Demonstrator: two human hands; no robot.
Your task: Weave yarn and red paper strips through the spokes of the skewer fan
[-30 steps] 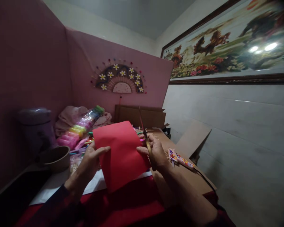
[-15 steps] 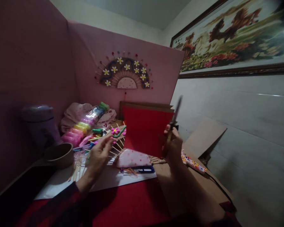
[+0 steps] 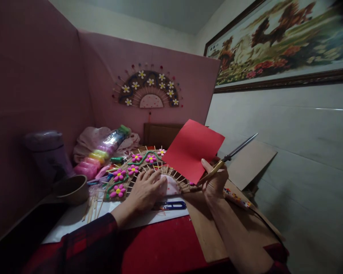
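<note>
In my right hand point(image 3: 215, 180) are scissors point(image 3: 241, 146) with yellowish handles, the dark blades pointing up and to the right. The same hand pinches a sheet of red paper point(image 3: 194, 146) under its thumb. My left hand point(image 3: 147, 190) lies palm down, fingers apart and slightly bent, over the pale dotted centre point(image 3: 170, 186) of a half-round craft fan. Pink clay flowers point(image 3: 119, 174), a green wavy strip and thin sticks decorate the fan's twine-like band. Beneath that hand's wrist side, dark blue thread snips point(image 3: 174, 205) rest on white paper.
Loose sticks point(image 3: 93, 205) and a brown bowl point(image 3: 74, 188) are on the left. Behind them lie coloured clay packs point(image 3: 95, 158) and a purple wrapped container point(image 3: 47, 152). Cardboard point(image 3: 208, 236) and a flower-patterned glue gun point(image 3: 237, 198) lie right. A finished fan point(image 3: 150, 85) hangs on the pink panel.
My left hand has moved right and down onto the fan's dotted centre. My right hand has turned, tilting the red paper and swinging the scissors further right. More of the pink flowers shows.
</note>
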